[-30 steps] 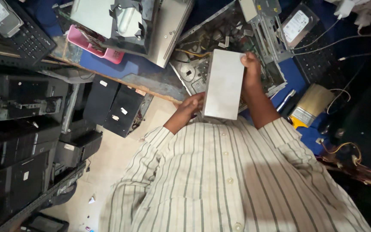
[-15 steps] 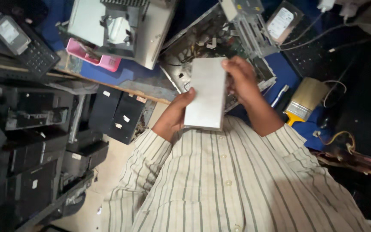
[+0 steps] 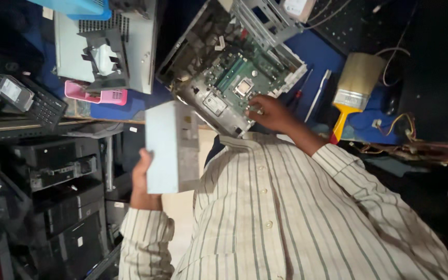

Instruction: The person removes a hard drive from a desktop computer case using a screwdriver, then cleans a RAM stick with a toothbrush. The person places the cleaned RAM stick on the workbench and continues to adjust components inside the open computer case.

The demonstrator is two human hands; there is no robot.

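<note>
My left hand [image 3: 142, 179] grips a flat grey metal box [image 3: 168, 147], a drive-like unit, holding it upright out to my left, away from the desk. My right hand [image 3: 266, 111] rests with its fingers on the edge of an open computer case [image 3: 224, 67], right beside the green motherboard [image 3: 237, 78] and its square processor socket. The case lies tilted on a blue desk surface [image 3: 312, 57]. My striped shirt fills the lower part of the view.
A wide paintbrush with a yellow handle [image 3: 351, 88] and a screwdriver [image 3: 299, 96] lie right of the case. Another grey chassis [image 3: 107, 46], a pink object [image 3: 97, 94] and a keypad device [image 3: 27, 98] sit at the left. Stacked black computer cases [image 3: 53, 197] stand below.
The grey box, held before in both hands over the open case, has swung out to the left in my left hand alone. My right hand has let go and dropped onto the case.
</note>
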